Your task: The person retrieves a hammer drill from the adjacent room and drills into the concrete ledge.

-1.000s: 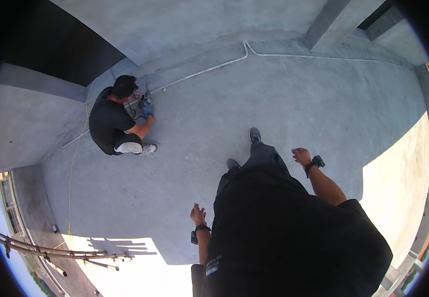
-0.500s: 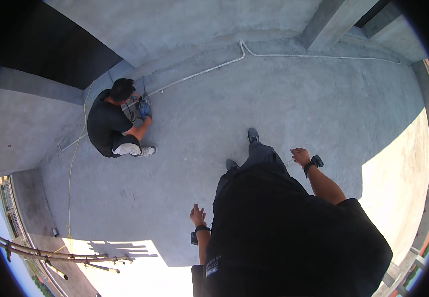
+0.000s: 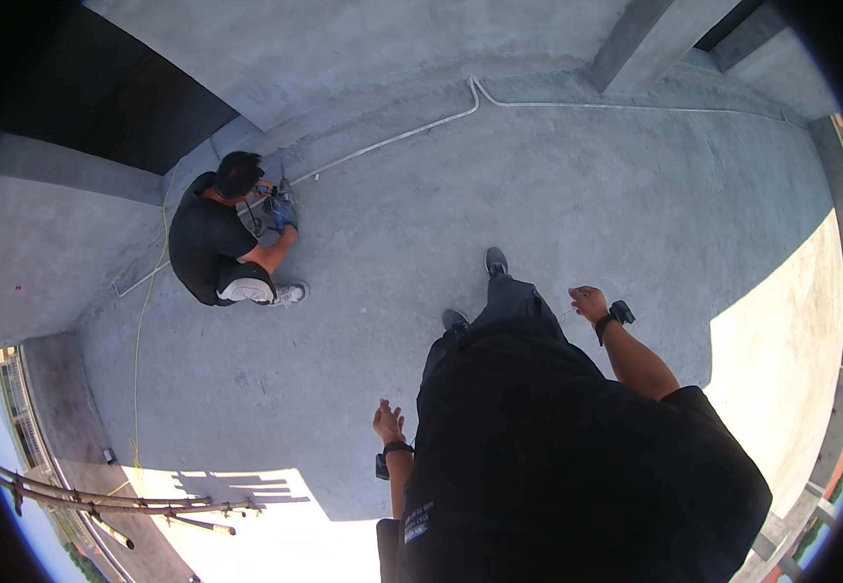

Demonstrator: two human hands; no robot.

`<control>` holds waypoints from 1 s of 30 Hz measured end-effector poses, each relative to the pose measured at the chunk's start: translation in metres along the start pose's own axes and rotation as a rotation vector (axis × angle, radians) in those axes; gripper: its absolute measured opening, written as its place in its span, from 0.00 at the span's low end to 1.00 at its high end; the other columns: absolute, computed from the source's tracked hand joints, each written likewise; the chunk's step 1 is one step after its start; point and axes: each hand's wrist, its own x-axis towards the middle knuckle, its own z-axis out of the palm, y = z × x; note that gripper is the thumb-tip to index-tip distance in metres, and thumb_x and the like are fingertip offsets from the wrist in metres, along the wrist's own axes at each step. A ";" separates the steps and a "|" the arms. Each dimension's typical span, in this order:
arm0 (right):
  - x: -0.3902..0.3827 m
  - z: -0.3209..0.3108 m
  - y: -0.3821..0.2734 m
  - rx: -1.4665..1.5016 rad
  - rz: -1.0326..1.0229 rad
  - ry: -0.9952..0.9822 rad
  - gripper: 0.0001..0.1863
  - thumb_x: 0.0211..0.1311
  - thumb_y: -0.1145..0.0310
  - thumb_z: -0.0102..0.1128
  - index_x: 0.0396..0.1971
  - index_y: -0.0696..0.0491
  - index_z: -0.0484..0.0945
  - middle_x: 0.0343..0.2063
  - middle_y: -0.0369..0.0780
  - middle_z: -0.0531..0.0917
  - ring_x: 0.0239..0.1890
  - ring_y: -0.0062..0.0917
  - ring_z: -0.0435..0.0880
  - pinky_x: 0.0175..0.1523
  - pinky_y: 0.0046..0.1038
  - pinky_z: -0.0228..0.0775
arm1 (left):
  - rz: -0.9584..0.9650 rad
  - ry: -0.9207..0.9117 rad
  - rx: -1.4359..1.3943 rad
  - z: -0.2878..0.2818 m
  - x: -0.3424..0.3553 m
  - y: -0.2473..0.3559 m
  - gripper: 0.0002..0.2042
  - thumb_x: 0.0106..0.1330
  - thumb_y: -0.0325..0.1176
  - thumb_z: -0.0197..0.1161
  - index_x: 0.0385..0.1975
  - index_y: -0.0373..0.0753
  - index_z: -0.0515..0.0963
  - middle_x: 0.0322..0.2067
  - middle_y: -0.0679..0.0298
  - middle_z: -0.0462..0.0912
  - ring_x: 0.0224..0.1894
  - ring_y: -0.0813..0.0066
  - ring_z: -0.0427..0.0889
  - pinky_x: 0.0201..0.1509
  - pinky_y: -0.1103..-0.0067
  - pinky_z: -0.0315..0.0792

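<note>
My left hand (image 3: 388, 421) hangs beside my body, loosely bent with its fingers partly apart and nothing visible in it. A dark strap (image 3: 398, 447) with a small black device (image 3: 381, 466) is round that wrist. My right hand (image 3: 588, 303) is held out over the floor, its fingers curled in. A faint thin line shows by its fingertips, too small to name. That wrist also has a black strap with a small device (image 3: 621, 312). Both hands are apart from the floor and from the co-worker.
A co-worker (image 3: 209, 238) squats at the left by the wall, gloved hands on a blue power tool (image 3: 279, 202). A pale conduit (image 3: 392, 141) runs along the wall's foot. A yellow cord (image 3: 137, 360) lies at the left, near several poles (image 3: 139, 505). A concrete column (image 3: 659, 49) stands at the far right.
The co-worker's tool has tipped, and its long bit no longer shows as upright as before. My hands have hardly moved.
</note>
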 end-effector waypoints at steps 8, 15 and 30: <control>-0.006 -0.001 0.004 0.027 0.017 0.036 0.15 0.49 0.60 0.56 0.29 0.58 0.75 0.20 0.36 0.75 0.22 0.19 0.74 0.23 0.19 0.65 | 0.071 -0.022 -0.012 0.005 -0.006 0.005 0.20 0.58 0.47 0.49 0.44 0.39 0.69 0.46 0.63 0.69 0.41 0.70 0.73 0.34 0.80 0.67; -0.005 0.000 0.009 0.007 0.014 0.027 0.16 0.49 0.60 0.56 0.30 0.59 0.75 0.21 0.37 0.75 0.22 0.19 0.74 0.23 0.19 0.65 | 0.066 0.003 0.007 0.004 -0.010 0.007 0.20 0.58 0.48 0.50 0.43 0.39 0.69 0.45 0.63 0.69 0.41 0.70 0.73 0.33 0.80 0.67; -0.002 -0.003 0.011 -0.010 -0.006 0.018 0.16 0.49 0.60 0.56 0.29 0.58 0.75 0.21 0.38 0.76 0.22 0.18 0.74 0.24 0.19 0.66 | 0.063 0.009 0.019 0.004 -0.009 0.004 0.20 0.58 0.47 0.50 0.43 0.38 0.69 0.45 0.62 0.69 0.40 0.70 0.73 0.33 0.80 0.67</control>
